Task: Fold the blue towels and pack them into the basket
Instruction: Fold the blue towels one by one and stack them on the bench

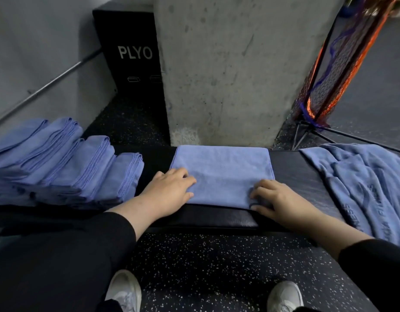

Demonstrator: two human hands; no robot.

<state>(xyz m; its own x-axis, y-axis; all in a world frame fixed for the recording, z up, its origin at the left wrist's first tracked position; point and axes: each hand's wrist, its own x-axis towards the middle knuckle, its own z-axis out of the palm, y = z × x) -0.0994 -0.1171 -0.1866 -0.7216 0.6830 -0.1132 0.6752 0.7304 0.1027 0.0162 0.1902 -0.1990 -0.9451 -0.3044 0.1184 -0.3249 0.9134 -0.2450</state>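
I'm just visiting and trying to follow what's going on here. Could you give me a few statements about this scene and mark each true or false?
1. Both hands rest on the folded towel in the middle of the bench. True: the left hand is at its left edge, the right hand at its near right corner.
2. The stack of folded towels lies to the person's right. False: it lies to the left.
3. The unfolded towels lie in a heap on the right. True.
4. A basket stands on the bench. False: no basket is in view.
5. The black box reads PLYO. True.
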